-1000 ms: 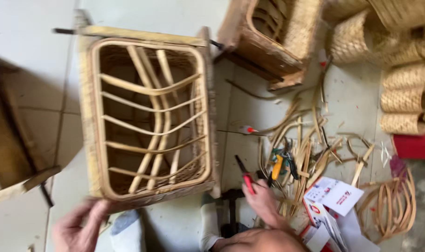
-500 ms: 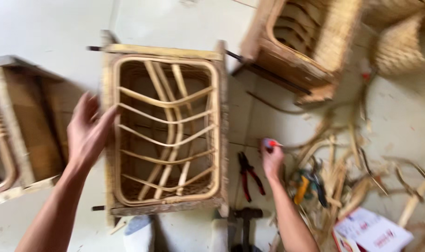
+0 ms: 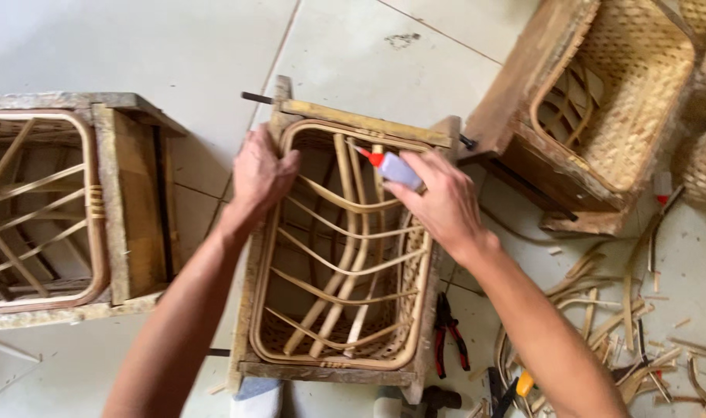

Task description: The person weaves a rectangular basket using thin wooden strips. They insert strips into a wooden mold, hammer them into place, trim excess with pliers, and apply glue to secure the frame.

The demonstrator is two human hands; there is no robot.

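Right hand [image 3: 446,203] sits just right of centre frame, fingers wrapped round a small pale glue bottle [image 3: 398,169] with a red tip [image 3: 374,159]. The nozzle points up-left toward the curved top rail of the rattan frame [image 3: 339,248], close to where the bent canes meet it. Left hand [image 3: 261,174] is clamped over the frame's upper-left edge, fingers curled over the rim, pinning it steady.

If you ask me, doing this bit well is all about a tiny squeeze: get the tip right against the joint, let a drop wick in, and keep that left hand pressing so nothing shifts. Too much and it likely runs down the canes.

Materials: the frame is a boxy wooden mould, rough, worn and dusty, with a smooth rounded rattan hoop inside and thin glossy canes crossing in gentle waves. Woven strip work shows along its lower right inner wall. It fills the middle of the picture, on pale floor tiles [image 3: 175,54].

Going outward: a second similar wooden frame [image 3: 66,209] at the left edge, a part-woven basket in its mould [image 3: 601,116] at upper right, red-handled pliers [image 3: 450,337] lower right just beside the frame, and a scatter of cane offcuts [image 3: 624,310] further right.
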